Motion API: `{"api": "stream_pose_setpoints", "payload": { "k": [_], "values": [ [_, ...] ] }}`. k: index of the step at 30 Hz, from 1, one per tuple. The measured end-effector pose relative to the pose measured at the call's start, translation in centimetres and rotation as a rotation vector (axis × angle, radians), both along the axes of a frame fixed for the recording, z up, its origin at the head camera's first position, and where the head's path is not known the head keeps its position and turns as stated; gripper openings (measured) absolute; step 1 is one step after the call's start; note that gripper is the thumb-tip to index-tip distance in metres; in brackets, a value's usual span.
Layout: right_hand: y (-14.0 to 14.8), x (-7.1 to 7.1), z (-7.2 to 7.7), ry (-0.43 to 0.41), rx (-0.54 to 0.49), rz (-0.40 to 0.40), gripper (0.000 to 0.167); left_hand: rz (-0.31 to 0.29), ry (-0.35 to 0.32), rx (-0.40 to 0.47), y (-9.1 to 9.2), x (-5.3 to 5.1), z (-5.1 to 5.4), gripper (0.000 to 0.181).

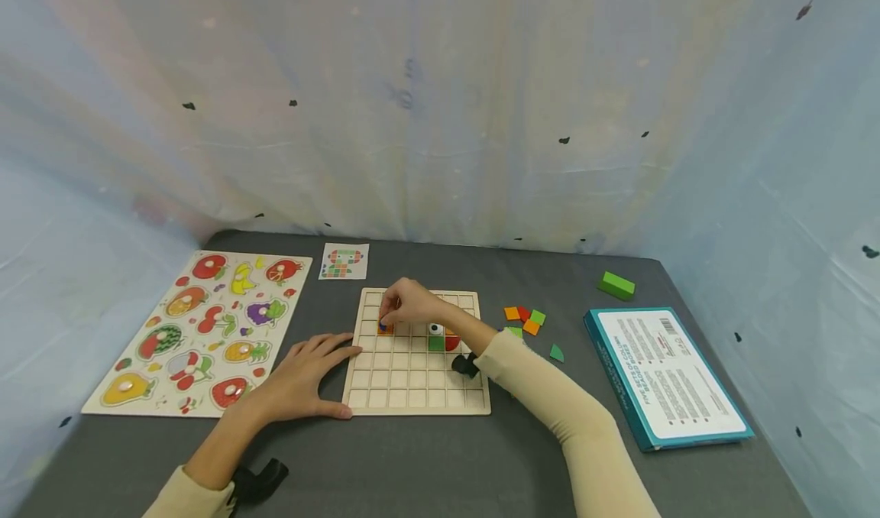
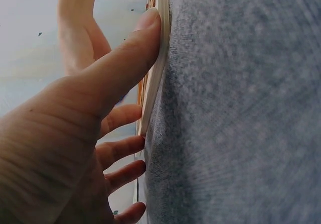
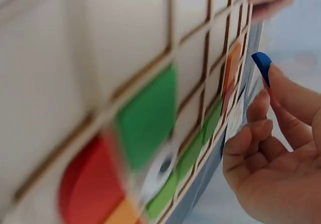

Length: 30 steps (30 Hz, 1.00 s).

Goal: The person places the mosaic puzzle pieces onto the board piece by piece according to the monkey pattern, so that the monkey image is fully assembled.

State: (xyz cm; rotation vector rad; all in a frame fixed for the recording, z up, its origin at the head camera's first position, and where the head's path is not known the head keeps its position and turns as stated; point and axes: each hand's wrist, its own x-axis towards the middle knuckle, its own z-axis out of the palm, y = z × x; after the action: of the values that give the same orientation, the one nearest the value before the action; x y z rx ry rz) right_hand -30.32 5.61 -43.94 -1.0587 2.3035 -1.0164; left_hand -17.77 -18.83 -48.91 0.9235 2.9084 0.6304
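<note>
A wooden grid board (image 1: 385, 400) lies in the middle of the table. My left hand (image 1: 302, 377) rests at its left edge with fingers spread, the thumb touching the near corner side. Over the board's upper left, my right hand (image 1: 415, 304) pinches a small blue piece with a curved edge (image 3: 262, 64) between thumb and finger. Just below that piece is an orange tile (image 1: 386, 331) in the grid. Farther right, a green square tile (image 3: 150, 118), a red rounded piece (image 3: 90, 189) and a white eye tile (image 1: 436, 328) sit in cells. The right forearm hides some cells.
Loose coloured pieces, among them an orange tile (image 1: 531, 327) and a green curved piece (image 1: 557, 353), lie right of the board. A patterned card (image 1: 344, 261) is behind it. A fruit puzzle board (image 1: 234, 323) lies left; a teal box (image 1: 670, 373) and green block (image 1: 616, 285) lie right.
</note>
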Motion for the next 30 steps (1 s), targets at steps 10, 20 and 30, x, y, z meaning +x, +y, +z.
{"api": "stream_pose_setpoints", "payload": {
  "k": [10,20,30],
  "values": [
    [-3.2,0.9,-0.9,0.111,0.142,-0.106,0.007,-0.01,0.026,0.007,0.0,0.0,-0.2,0.1],
    [-1.8,3.3,-0.3,0.614,0.353,-0.044,0.024,-0.005,0.002,0.001,0.1,0.0,-0.1,0.102],
    [-0.3,7.6,-0.9,0.626,0.735,0.123,0.072,0.005,0.008,0.0,0.0,0.1,-0.1,0.101]
  ]
}}
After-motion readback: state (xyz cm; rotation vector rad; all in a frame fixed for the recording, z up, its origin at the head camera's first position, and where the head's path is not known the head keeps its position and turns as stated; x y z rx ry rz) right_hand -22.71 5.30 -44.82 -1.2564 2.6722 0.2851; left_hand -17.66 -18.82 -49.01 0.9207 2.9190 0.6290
